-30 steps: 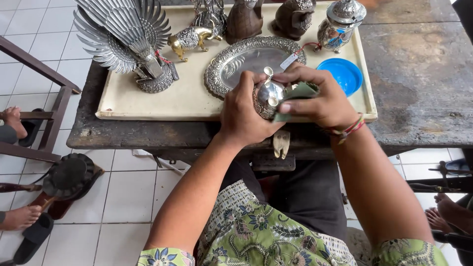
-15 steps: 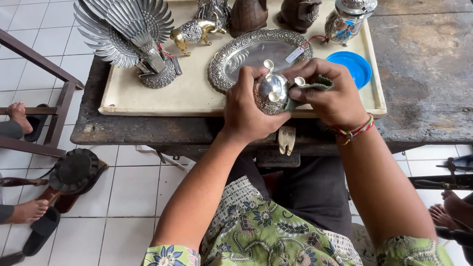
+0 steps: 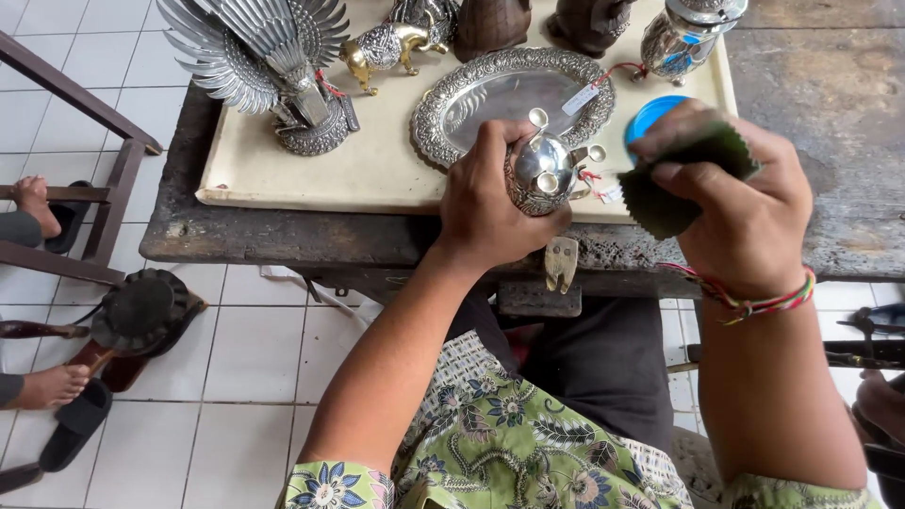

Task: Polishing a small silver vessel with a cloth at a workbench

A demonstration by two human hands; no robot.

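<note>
Gripping a silver pot (image 3: pixel 545 172), left hand (image 3: pixel 490 203) aims its feet toward the camera.

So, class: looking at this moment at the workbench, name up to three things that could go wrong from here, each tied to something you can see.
1. The left hand holds the small silver vessel out over the table edge; if that grip slips, it may drop to the tiled floor.
2. Its tag string dangles and might snag.
3. The right hand with the green cloth hovers over the blue lid, near the silver jar; a careless sweep could knock them.
</note>
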